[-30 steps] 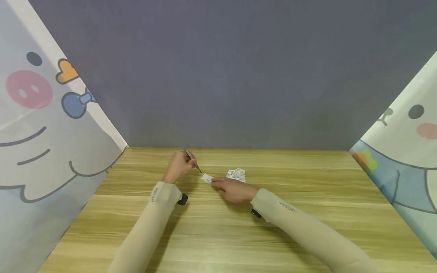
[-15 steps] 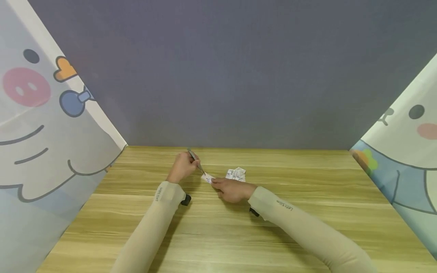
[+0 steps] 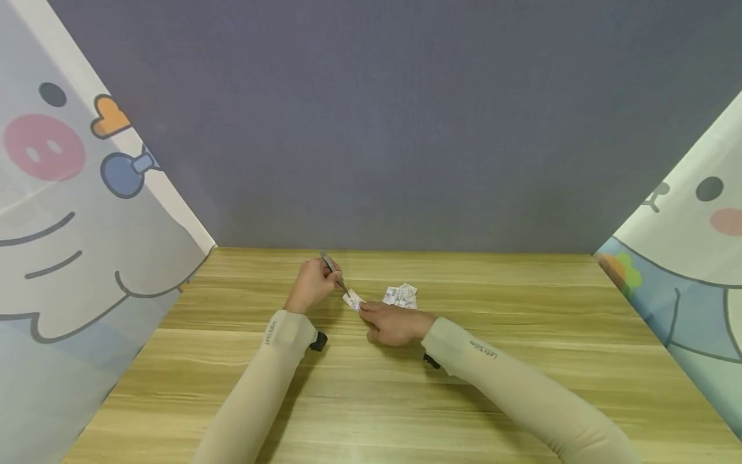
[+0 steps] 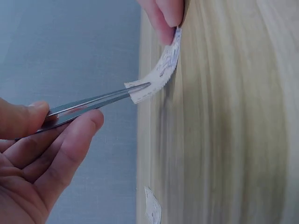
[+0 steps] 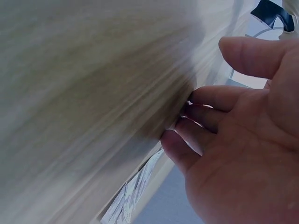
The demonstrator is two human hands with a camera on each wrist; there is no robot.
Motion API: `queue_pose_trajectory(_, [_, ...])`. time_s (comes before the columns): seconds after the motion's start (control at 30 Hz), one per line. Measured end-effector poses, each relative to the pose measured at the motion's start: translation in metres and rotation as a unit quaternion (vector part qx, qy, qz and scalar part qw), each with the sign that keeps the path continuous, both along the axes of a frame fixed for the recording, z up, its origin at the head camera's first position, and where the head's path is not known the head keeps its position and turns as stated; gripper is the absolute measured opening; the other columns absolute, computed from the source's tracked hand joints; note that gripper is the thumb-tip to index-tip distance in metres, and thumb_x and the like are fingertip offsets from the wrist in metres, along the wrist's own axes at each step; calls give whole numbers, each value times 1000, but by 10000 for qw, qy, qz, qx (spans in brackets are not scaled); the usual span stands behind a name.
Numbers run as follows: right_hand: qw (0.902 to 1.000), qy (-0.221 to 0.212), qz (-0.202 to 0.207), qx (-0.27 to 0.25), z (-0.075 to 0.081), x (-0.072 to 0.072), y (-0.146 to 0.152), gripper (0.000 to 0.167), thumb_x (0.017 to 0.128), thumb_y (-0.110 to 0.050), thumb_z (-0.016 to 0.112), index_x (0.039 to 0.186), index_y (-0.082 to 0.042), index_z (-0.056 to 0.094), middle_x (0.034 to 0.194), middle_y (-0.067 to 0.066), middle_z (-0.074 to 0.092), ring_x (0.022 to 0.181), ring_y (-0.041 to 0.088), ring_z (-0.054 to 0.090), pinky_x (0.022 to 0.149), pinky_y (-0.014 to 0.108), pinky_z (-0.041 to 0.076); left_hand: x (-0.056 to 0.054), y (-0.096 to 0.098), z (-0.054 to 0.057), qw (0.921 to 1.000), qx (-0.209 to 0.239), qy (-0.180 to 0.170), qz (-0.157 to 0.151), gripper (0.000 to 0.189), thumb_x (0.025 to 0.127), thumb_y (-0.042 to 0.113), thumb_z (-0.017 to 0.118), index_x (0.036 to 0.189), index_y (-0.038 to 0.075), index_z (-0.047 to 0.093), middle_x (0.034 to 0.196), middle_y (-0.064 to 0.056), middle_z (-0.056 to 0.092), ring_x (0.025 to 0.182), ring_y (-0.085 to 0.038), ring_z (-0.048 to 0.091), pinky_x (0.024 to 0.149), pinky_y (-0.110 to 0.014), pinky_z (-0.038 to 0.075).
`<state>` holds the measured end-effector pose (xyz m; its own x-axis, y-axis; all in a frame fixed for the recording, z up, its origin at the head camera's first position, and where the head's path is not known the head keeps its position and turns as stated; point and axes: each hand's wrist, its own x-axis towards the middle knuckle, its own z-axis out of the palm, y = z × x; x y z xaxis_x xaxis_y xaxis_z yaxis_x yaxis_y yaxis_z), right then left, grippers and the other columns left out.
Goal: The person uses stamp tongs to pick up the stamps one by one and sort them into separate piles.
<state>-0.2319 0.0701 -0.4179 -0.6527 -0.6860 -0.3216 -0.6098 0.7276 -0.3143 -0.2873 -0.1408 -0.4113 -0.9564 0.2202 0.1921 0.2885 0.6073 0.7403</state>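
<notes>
My left hand [image 3: 313, 281] pinches a pair of metal tweezers [image 4: 84, 105] between thumb and fingers. The tweezer tips are on one end of a small white printed packet [image 4: 161, 70] with serrated edges. That end bends up off the table. At the other end, fingertips of my right hand [image 3: 397, 323] press the packet against the tabletop. Seen from the right wrist, the right hand's fingers [image 5: 205, 100] reach down to the table, with the thumb held apart. Several similar packets [image 3: 401, 296] lie overlapping just beyond the right hand.
The wood-grain table [image 3: 371, 399] ends at a grey back wall [image 3: 371, 129]. Cartoon-printed panels [image 3: 690, 283] stand at both sides. In the left wrist view another small white piece [image 4: 153, 207] lies near the table's far edge.
My left hand has moved slightly right, bringing the tweezer tips from beside the packet onto its end. The packet's free end has lifted and bent. The right hand has stayed almost still.
</notes>
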Motion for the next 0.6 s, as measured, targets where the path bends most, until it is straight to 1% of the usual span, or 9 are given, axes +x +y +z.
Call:
queue_pose_trajectory(0.17, [9999, 13, -41, -99, -1, 0, 1, 61, 101, -32, 45, 150, -7, 19, 157, 4, 10, 142, 20, 9, 113, 36, 14, 1, 4, 0, 9996, 59, 263, -68, 8, 93, 4, 60, 87, 1, 65, 73, -6, 66, 62, -21, 66, 50, -26, 52])
queue_pose_trajectory(0.3, [9992, -125, -237, -299, -1, 1, 6, 62, 100, -33, 47, 151, -8, 21, 157, 4, 11, 142, 21, 12, 113, 37, 17, 1, 5, 3, 9994, 39, 312, -118, 9, 93, 5, 59, 87, 2, 64, 71, -5, 65, 61, -23, 65, 48, -28, 50])
queue_pose_trajectory(0.4, [9985, -145, -375, -377, 3, 2, 11, 61, 100, -33, 47, 150, -6, 23, 156, 6, 13, 141, 23, 15, 113, 38, 17, 1, 3, 7, 9993, 53, 357, -129, 9, 93, 4, 59, 88, 0, 65, 72, -6, 66, 63, -24, 66, 50, -28, 52])
queue_pose_trajectory(0.5, [9979, -59, -493, -418, 8, 3, 18, 59, 101, -31, 46, 148, -1, 26, 155, 10, 16, 141, 26, 15, 113, 38, 16, 1, -1, 11, 9992, 117, 372, -107, 9, 93, 3, 59, 90, -2, 65, 74, -7, 67, 68, -26, 67, 55, -28, 54])
queue_pose_trajectory(0.6, [9972, 165, -594, -414, 10, 3, 27, 56, 101, -27, 45, 146, 2, 29, 154, 15, 19, 141, 31, 15, 113, 39, 15, 1, -6, 16, 9992, 148, 359, -93, 10, 94, 5, 58, 92, -2, 65, 77, -9, 67, 71, -28, 67, 58, -30, 54])
